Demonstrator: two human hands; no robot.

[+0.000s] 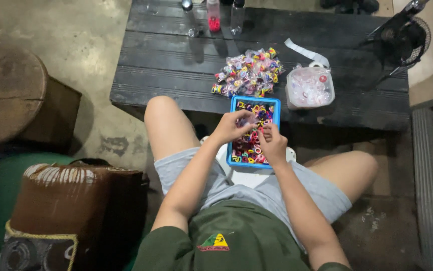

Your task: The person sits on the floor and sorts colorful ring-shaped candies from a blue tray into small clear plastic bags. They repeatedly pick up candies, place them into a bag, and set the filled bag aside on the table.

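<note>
A blue tray [236,161] full of small colourful rings rests on a white stool between my knees. My left hand [232,126] hovers over the tray's left side, its fingers pinched on a small clear packet. My right hand [273,143] lies over the tray's right part, fingertips curled among the rings; whether it holds one I cannot tell. On the dark wooden table [176,65] beyond lie a heap of packed colourful rings [249,73] and a clear bag [309,88] of pale packets.
Three bottles [213,15] stand at the table's far edge. A black fan [400,40] sits at the table's right end. A round wooden block [10,95] stands left. A brown cushioned seat [71,200] is beside my left leg. Concrete floor surrounds.
</note>
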